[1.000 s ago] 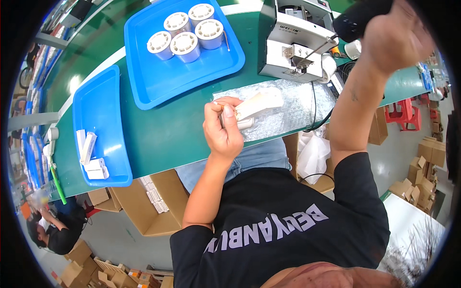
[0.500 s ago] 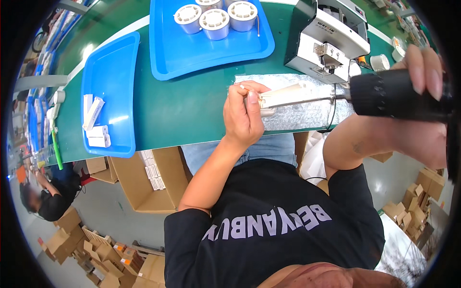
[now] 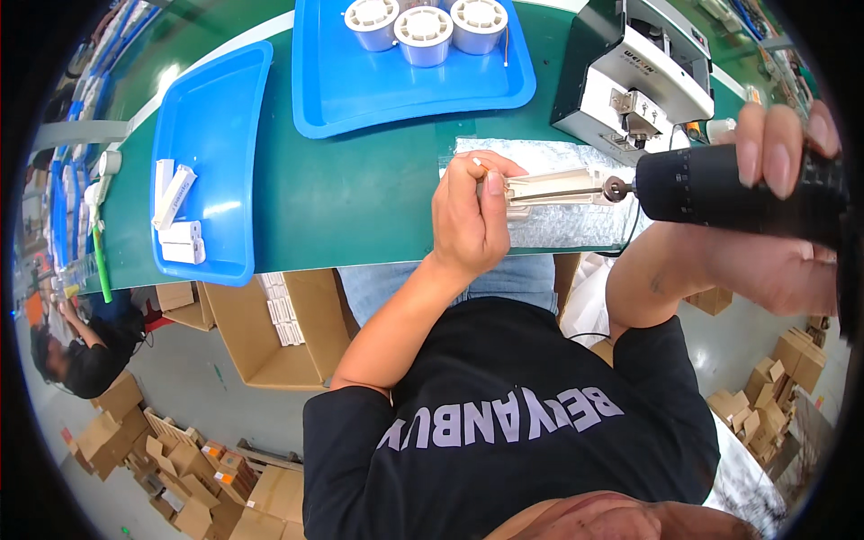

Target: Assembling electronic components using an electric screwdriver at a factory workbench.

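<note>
Over a silvery mat [image 3: 562,229], my left hand [image 3: 470,220] pinches one end of a long, narrow white plastic piece [image 3: 562,183]. A small white bit on a thin wire pokes out above those fingers. My right hand [image 3: 778,157] is wrapped round a black electric screwdriver [image 3: 697,183], held level near the camera. From its nose a long thin metal bit [image 3: 576,192] runs left along the plastic piece toward my left fingertips. Where the bit's tip ends, and whether it touches a screw, is hidden by my fingers.
Behind the mat stands a black and white bench machine [image 3: 634,81]. A large blue tray [image 3: 405,108] carries several round white slotted parts [image 3: 423,36]. The smaller blue tray [image 3: 211,117] holds several small white boxes [image 3: 182,243]. An open carton [image 3: 256,351] sits below the table edge.
The head view has shifted slightly. The screwdriver has come left relative to my left hand, and more of its bit shows along the white piece. Both hands keep their grips.
</note>
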The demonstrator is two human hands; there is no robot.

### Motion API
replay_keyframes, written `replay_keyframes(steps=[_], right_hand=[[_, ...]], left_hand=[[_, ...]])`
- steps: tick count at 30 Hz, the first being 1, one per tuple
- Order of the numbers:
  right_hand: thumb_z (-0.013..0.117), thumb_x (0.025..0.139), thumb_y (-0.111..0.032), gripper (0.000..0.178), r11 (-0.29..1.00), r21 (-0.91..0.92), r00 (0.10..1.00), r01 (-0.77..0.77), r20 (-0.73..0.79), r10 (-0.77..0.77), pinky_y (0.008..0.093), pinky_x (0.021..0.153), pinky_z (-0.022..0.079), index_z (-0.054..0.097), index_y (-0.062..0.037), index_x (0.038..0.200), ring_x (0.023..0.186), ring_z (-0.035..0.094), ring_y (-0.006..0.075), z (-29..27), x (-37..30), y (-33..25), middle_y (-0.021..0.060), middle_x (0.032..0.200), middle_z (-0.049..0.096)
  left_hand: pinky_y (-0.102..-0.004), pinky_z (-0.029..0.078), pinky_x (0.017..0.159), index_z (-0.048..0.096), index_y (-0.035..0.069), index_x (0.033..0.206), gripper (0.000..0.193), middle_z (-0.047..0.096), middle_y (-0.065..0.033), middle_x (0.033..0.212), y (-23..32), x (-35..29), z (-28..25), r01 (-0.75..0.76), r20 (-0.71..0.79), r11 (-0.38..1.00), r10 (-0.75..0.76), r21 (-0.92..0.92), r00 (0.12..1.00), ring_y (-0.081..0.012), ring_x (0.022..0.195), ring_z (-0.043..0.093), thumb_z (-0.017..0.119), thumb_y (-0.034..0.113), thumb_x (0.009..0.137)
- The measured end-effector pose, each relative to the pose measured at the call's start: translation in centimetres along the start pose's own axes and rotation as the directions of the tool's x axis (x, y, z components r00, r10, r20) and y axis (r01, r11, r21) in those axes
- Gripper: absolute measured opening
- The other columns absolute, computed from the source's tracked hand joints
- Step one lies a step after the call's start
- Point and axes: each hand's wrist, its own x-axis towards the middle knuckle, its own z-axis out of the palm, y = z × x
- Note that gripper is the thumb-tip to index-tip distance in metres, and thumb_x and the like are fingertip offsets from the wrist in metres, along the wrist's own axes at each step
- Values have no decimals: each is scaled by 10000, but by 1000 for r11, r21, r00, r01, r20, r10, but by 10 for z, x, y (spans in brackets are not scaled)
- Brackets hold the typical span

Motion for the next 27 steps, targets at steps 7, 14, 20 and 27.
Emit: replay_keyframes(steps=[7, 14, 20, 27], right_hand=[[528, 940, -286, 376, 993, 108, 997, -38, 74, 30, 276, 561, 494, 542, 53, 1101, 651, 601, 176, 9, -1, -3, 137, 886, 607], [532, 915, -283, 400, 984, 170, 992, -43, 122, 23, 293, 583, 499, 542, 76, 1090, 674, 608, 197, 1, 11, -5, 158, 911, 608], [536, 894, -281, 421, 988, 152, 988, -14, 156, -10, 308, 601, 503, 541, 96, 1081, 693, 613, 214, -43, 19, -22, 177, 932, 608], [493, 1008, -310, 366, 735, -600, 910, 316, -27, -413, 259, 587, 455, 522, 1, 1200, 675, 558, 156, -97, 40, -2, 130, 932, 591]], left_hand=[[-389, 481, 700, 486, 1, 970, 34, 662, -128, 900, 1, 0, -1, 11, -2, 1000, -11, 9, 1000, -290, 768, 605, 457, 17, 979], [-402, 479, 705, 469, 12, 950, 45, 662, -134, 894, 2, 0, 2, -12, 28, 999, 11, 35, 1000, -301, 758, 608, 448, 28, 986], [-354, 473, 699, 441, 5, 957, 64, 672, -154, 904, -1, 1, -2, 28, 9, 1000, -28, -2, 1000, -259, 731, 599, 430, 50, 1002], [-339, 473, 689, 439, 15, 910, 100, 669, -145, 890, -3, 3, 1, 29, 8, 999, -29, 28, 1000, -233, 720, 590, 453, 57, 1000]])
